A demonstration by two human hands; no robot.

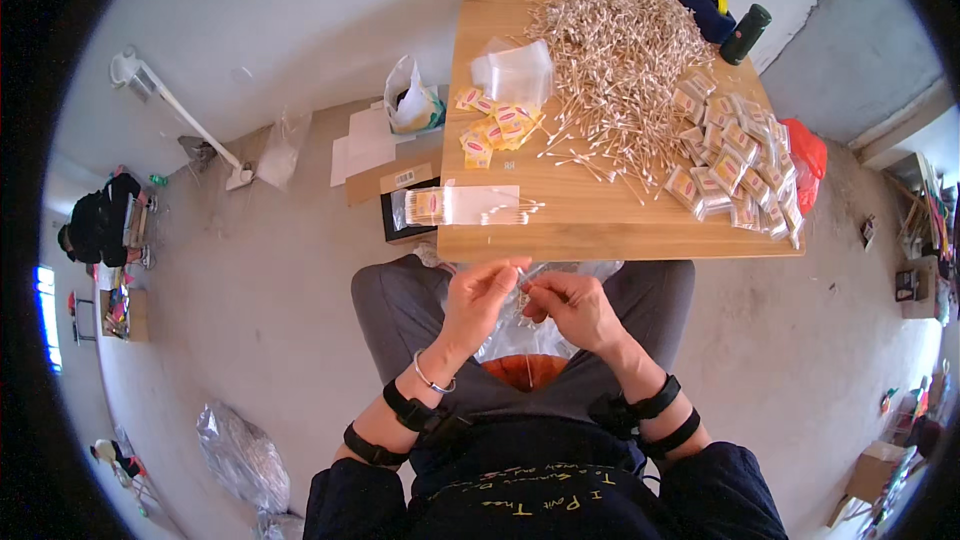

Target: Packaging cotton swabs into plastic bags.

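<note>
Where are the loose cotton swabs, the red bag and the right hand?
Cotton swabs [625,65]: head view, middle of the heap.
Red bag [808,155]: head view, its visible side.
Right hand [582,311]: head view, its back.

The wood-grained table [600,230] is light brown; on it, cotton swabs [625,70] are white-tipped, cards [508,124] yellow; beyond its right edge, a bag [808,154] is red.

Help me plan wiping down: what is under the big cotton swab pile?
Wooden tabletop shows between loose swabs in front; beneath the dense swab pile, everything is covered, so I cannot tell what lies there.
</note>
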